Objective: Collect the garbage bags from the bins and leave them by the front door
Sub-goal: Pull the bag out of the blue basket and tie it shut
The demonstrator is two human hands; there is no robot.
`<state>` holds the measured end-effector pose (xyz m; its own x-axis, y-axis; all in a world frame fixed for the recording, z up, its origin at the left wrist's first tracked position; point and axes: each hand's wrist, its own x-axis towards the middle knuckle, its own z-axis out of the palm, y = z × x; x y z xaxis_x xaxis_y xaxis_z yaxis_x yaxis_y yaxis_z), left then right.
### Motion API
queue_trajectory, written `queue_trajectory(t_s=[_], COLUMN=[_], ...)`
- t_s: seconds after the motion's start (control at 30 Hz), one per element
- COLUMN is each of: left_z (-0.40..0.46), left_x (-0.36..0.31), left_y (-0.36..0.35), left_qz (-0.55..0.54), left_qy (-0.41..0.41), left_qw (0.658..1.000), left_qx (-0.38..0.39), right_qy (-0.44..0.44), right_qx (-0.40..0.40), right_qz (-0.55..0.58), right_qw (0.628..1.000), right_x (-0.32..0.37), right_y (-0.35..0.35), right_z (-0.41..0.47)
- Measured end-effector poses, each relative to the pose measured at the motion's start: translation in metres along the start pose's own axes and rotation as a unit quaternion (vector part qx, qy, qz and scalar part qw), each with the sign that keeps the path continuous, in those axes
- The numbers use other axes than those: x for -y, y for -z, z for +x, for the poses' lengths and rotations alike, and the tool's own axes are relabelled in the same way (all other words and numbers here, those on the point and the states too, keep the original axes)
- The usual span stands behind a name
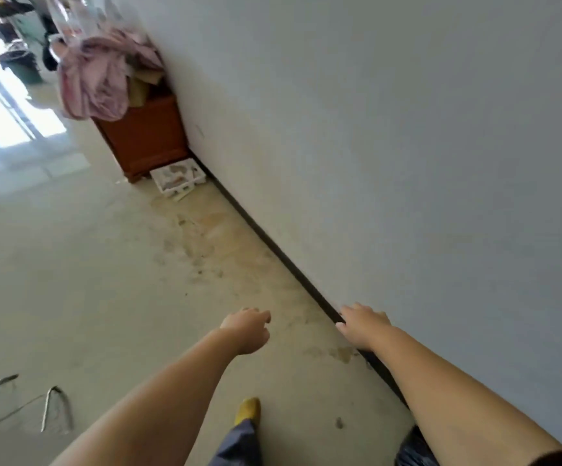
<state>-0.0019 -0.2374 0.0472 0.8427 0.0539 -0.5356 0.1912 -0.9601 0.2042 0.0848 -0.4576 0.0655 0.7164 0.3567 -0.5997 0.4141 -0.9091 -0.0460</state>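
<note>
Head-worn view, tilted

It looks forward and down along the floor (71, 264) beside a white wall (407, 129).

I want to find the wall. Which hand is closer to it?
The right hand: it reaches out over the dark baseboard beside the wall, while the left hand hangs over open floor.

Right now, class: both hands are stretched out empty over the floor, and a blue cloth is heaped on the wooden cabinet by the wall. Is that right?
One detail is wrong: the cloth is pink, not blue. The head view shows it heaped on the wooden cabinet by the wall, with the left hand and right hand stretched out empty over the floor.
</note>
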Motion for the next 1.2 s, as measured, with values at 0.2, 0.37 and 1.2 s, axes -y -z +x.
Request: queue_trajectory(t_s=[0.2, 0.37, 1.2], left_z=[-0.05, -0.063, 0.044], left_x=[0.107, 0.195, 0.563], left_y=[-0.014, 0.004, 0.161], left_qz=[-0.082, -0.138, -0.189], left_qy=[0.125, 0.182, 0.288], left_qw=[0.989, 0.973, 0.938], left_qx=[-0.005, -0.04, -0.048], right_qy=[0.111, 0.177, 0.283], right_qx=[0.035, 0.051, 0.053], right_qz=[-0.059, -0.082, -0.153], right_qw=[0.991, 0.98, 0.945], right_x=[0.119, 0.223, 0.584], right_y=[0.008, 0.026, 0.196], right_z=[0.033, 0.074, 0.341])
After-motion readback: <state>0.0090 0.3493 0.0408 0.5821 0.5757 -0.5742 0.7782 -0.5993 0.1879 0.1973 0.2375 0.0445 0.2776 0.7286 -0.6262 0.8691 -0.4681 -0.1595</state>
